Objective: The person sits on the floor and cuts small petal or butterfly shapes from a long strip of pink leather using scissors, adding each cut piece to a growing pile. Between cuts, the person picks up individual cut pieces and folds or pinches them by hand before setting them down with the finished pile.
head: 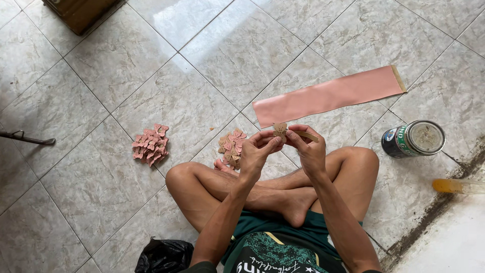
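We look down on a floor of pale grey marbled tiles (126,55), laid on the diagonal.

Daylight glares off the tiles at twelve o'clock. At eleven o'clock we see the corner of a brown wooden box (81,12); at nine o'clock, a dark metal rod (28,138) lies flat. At four o'clock a grimy dark seam (434,207) divides the tiles from a whiter, smoother surface (449,242).
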